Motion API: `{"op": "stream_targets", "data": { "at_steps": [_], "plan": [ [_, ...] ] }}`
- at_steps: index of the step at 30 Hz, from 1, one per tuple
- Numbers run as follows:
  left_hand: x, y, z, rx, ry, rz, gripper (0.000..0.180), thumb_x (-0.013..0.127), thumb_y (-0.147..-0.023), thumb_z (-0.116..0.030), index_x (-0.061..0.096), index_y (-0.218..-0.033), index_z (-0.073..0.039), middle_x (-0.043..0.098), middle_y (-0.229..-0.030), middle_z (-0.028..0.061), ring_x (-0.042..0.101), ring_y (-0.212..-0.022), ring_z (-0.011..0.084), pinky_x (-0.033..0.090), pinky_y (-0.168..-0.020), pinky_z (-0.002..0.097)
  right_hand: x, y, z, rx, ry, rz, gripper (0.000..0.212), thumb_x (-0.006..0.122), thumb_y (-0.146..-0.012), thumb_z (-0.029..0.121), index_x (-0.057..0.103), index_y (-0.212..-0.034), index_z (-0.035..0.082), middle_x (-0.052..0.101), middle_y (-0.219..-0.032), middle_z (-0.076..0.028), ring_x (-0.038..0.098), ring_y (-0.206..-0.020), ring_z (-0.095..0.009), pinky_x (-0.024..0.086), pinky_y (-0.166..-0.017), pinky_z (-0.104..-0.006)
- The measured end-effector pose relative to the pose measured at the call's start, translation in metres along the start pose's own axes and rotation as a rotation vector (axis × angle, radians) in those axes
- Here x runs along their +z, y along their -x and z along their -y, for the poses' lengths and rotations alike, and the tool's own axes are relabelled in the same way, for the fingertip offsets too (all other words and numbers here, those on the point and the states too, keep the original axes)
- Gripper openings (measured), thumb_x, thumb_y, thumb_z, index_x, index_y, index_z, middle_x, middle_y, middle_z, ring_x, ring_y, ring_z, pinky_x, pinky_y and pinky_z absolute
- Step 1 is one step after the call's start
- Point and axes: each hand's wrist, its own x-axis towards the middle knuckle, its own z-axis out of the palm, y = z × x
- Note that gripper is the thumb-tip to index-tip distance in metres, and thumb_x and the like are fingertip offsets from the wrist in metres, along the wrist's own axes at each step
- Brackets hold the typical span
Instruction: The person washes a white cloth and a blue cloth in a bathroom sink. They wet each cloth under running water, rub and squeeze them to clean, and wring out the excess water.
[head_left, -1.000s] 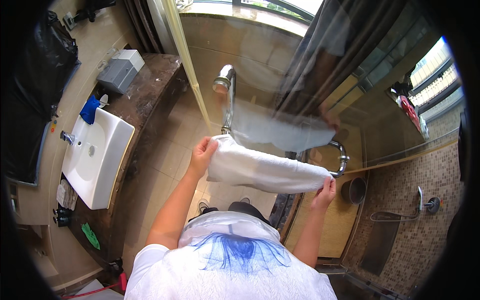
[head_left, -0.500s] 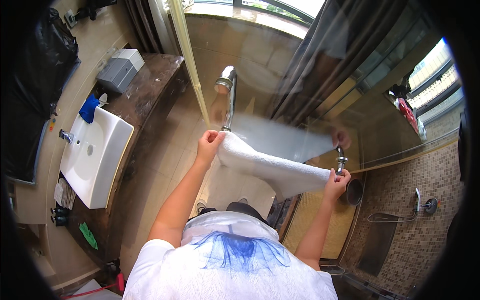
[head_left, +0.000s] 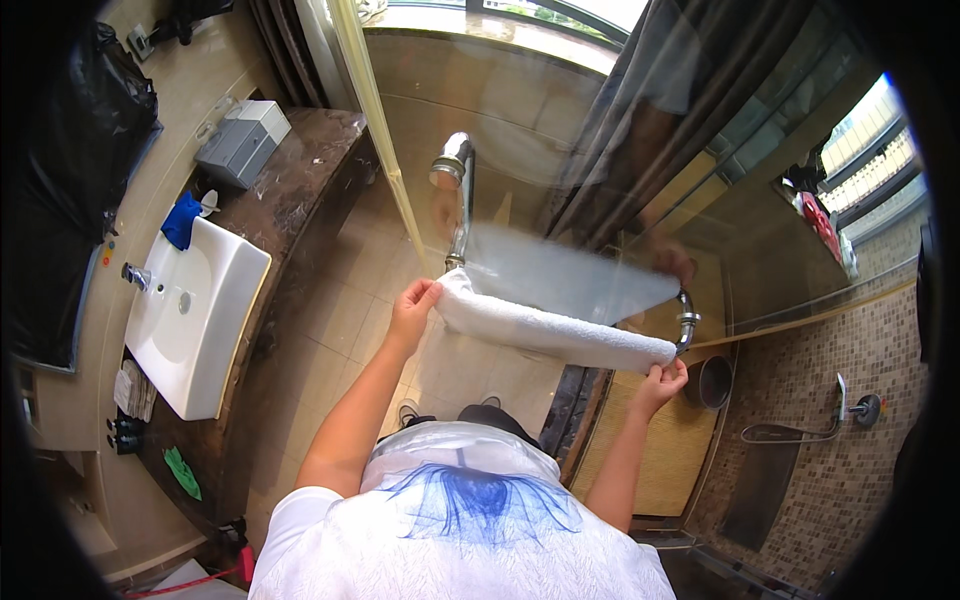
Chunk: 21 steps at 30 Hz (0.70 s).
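A white towel hangs over a shiny metal towel bar fixed to a glass panel. The bar's bent ends show beyond both ends of the towel, and its middle is covered. My left hand pinches the towel's left edge, just below the bar's left end. Below the bar's right end, my right hand has fingers and thumb closed on the towel's right corner. Both arms reach forward, and the cloth is drawn fairly straight between them.
The glass panel reflects the towel and hands. At left, a white washbasin stands on a dark stone counter with a grey box, a blue cloth and a green cloth. A hand shower hangs at right.
My right hand has moved down and slightly left, below the bar. My left hand is slightly lower. The towel's right end now lies lower and straighter over the bar.
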Motion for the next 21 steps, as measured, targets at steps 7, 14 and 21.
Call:
{"op": "stream_targets", "data": {
  "at_steps": [7, 14, 21],
  "plan": [
    [0.019, -0.012, -0.028, 0.075, 0.014, -0.027, 0.017, 0.058, -0.086, -0.021, 0.06, -0.083, -0.005, 0.056, -0.077, -0.0035, 0.049, -0.076, 0.006, 0.038, -0.073, 0.0208, 0.004, -0.023, 0.049, -0.196, -0.027, -0.069, 0.03, 0.047, -0.083, 0.001, 0.038, -0.111, 0.006, 0.049, -0.068, 0.002, 0.042, -0.061, -0.006, 0.033, -0.055, -0.0187],
    [0.007, -0.004, 0.008, 0.004, -0.047, -0.079, 0.015, 0.058, -0.086, -0.02, 0.058, -0.089, -0.005, 0.056, -0.081, -0.0032, 0.049, -0.077, 0.0069, 0.038, -0.074, 0.0208, 0.0, -0.015, 0.024, -0.175, 0.293, -0.065, 0.029, 0.05, -0.081, 0.004, 0.041, -0.109, 0.004, 0.052, -0.075, -0.001, 0.047, -0.066, -0.01, 0.04, -0.061, -0.0237],
    [-0.012, -0.01, 0.024, -0.104, 0.149, 0.16, 0.045, 0.056, -0.08, -0.01, 0.042, -0.122, -0.007, 0.051, -0.113, 0.0007, 0.044, -0.11, 0.0141, 0.033, -0.092, 0.0276, -0.013, -0.02, -0.025, 0.036, -0.108, 0.028, 0.039, 0.05, -0.082, 0.001, 0.038, -0.119, 0.002, 0.052, -0.111, -0.009, 0.05, -0.097, -0.014, 0.042, -0.078, -0.026]
  ]
}}
